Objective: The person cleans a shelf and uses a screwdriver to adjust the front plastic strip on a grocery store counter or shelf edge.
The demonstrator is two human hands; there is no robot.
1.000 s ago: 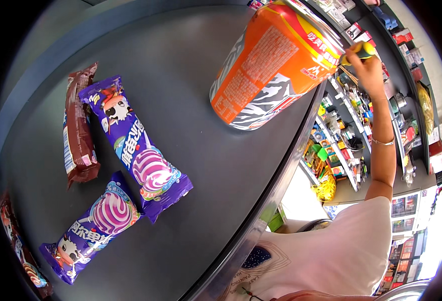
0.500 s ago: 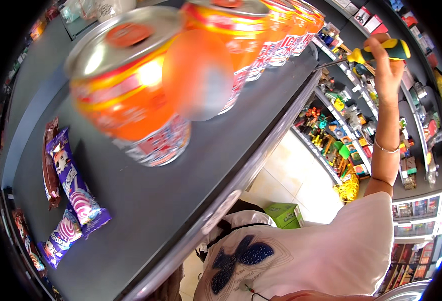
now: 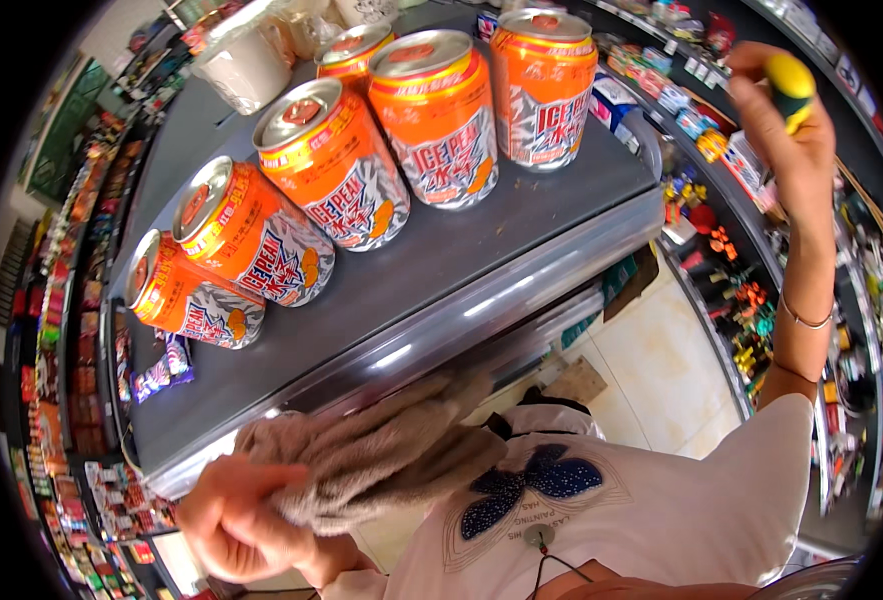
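- The left hand is closing its grip on one end of a grey-brown cloth; blur is hiding the exact finger contact, but the fabric is clearly meeting the hand.
- The cloth is trailing rightward from that hand in loose folds, just in front of the worktop, probably because only one end is being pinched and the remainder is going unsupported.
- The right hand is wrapping a snug grip around a yellow-and-dark tool handle, with its rounded yellow butt showing beyond the fingers; whether the other end is carrying a shaft, I cannot tell.
- The right arm is reaching up and outward in front of the shelves, well apart from the cans, presumably giving the tool free space rather than crowding them.
- Five orange-and-silver cans are standing in a line along the worktop's front edge, with a sixth standing behind; their flat bases are likely giving them steadiness, while the fisheye lens is probably causing their apparent lean. Neither hand is touching them.
- A purple packet is lying near the leftmost can.
- A white container is standing behind the line.
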